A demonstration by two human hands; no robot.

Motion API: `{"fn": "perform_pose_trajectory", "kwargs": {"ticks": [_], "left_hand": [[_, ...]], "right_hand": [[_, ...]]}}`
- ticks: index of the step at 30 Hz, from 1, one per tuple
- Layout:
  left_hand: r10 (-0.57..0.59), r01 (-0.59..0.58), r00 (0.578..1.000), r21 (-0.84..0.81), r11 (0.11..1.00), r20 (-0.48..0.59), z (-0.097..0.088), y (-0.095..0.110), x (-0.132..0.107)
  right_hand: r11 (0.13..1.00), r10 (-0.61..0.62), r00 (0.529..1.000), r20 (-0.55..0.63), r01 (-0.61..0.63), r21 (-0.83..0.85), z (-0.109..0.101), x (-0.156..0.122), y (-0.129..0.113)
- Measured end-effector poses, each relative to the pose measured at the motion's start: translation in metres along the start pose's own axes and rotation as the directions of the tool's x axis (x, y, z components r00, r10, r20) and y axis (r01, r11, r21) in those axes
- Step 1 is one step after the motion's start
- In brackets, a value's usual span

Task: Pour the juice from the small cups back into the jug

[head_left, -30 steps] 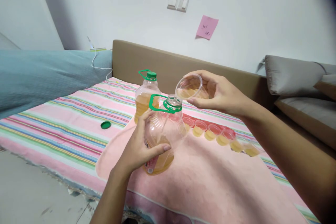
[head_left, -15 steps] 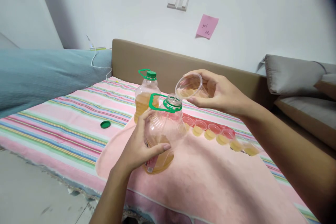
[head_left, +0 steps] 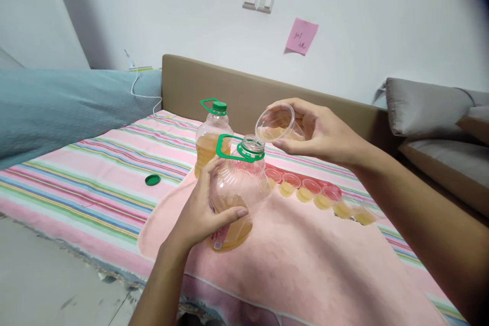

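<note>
My left hand (head_left: 206, 214) is wrapped round a clear plastic bottle (head_left: 239, 183), uncapped, with a green ring handle at its neck and amber liquid low inside. My right hand (head_left: 317, 130) grips a clear plastic cup (head_left: 280, 125), tilted so its rim sits at the bottle's mouth, with amber liquid lying along its lower side. Behind the held bottle stands a second bottle (head_left: 208, 145) of similar liquid, its green cap on. A row of several clear cups (head_left: 305, 191) with yellowish liquid runs off to the right, partly behind my right forearm.
A loose green cap (head_left: 153, 180) lies on the striped sheet (head_left: 95, 183) at the left. Beneath the held bottle is a pink mat (head_left: 298, 265). A tan headboard (head_left: 229, 81) borders the back, and grey cushions (head_left: 428, 109) are piled at right.
Both hands hold almost the same pose, with the cup still tipped against the bottle's mouth. The whole view has shifted very slightly.
</note>
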State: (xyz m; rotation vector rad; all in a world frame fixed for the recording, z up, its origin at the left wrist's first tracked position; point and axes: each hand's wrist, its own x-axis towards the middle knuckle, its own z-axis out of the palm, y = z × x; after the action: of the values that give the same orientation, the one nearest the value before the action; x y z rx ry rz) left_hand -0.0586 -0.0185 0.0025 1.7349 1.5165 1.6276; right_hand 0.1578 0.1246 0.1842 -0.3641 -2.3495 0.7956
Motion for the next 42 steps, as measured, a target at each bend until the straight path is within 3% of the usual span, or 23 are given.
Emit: {"fn": "perform_pose_trajectory", "kwargs": {"ticks": [20,32,42], "left_hand": [[0.019,-0.019,1.000,0.015,1.000,-0.009,0.000,-0.002,0.000],[0.031,-0.031,0.999,0.017,0.999,-0.009,0.000,-0.004,0.000],[0.050,-0.050,0.999,0.024,0.998,-0.010,0.001,-0.004,0.000]], "right_hand": [[1.000,-0.019,0.999,0.031,0.020,-0.021,-0.006,0.001,0.004],[0.998,-0.019,0.999,0.035,0.021,-0.066,-0.006,0.003,-0.006],[0.980,-0.085,0.984,0.157,0.111,-0.167,-0.017,0.011,-0.002]]}}
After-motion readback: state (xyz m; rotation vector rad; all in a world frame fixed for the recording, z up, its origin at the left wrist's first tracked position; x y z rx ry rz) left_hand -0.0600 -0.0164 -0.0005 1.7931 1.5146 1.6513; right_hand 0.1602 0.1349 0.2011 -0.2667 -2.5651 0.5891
